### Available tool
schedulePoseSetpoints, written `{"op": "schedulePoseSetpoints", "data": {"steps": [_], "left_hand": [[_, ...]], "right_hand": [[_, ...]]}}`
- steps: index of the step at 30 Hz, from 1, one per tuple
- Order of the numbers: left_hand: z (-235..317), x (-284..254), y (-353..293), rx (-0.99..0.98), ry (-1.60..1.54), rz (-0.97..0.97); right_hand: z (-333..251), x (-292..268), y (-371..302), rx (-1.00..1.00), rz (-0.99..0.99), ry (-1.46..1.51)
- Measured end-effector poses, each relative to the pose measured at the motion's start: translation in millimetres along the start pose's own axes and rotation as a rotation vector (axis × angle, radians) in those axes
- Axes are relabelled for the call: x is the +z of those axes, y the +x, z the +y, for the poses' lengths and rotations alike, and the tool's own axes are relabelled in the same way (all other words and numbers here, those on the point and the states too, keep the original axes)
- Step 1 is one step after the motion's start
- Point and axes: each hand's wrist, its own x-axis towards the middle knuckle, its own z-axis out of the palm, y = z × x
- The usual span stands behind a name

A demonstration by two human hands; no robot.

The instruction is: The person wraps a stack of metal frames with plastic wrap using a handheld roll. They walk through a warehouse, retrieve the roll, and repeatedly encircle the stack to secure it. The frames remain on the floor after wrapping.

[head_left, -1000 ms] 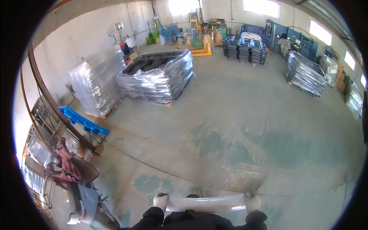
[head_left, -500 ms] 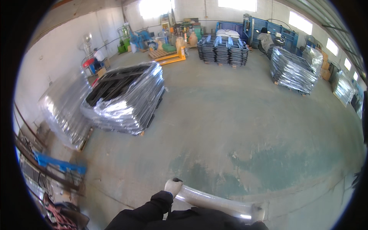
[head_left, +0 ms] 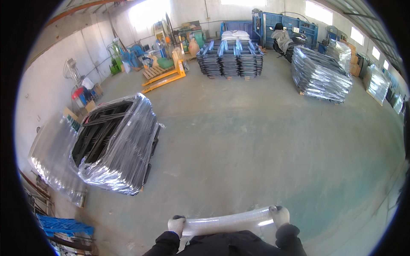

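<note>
The workshop floor is grey-green; a film-wrapped stack stands at left, a yellow pallet jack beyond. Left hand and right hand grip opposite ends of a translucent roll, which spans between them. Dark clothing overlaps its lower edge; the hands' undersides are hidden.
</note>
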Motion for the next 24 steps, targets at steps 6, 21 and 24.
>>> {"op": "schedulePoseSetpoints", "data": {"steps": [6,21,24], "left_hand": [[33,84,176,-0.037,-0.104,0.058],[570,405,595,0.151,-0.182,-0.243],[585,483,669,0.196,-0.119,-0.215]], "right_hand": [[-155,4,196,-0.133,-0.091,0.054],[-297,-42,622,0.095,0.080,0.726],[-318,-49,742,0.101,0.093,0.741]]}}
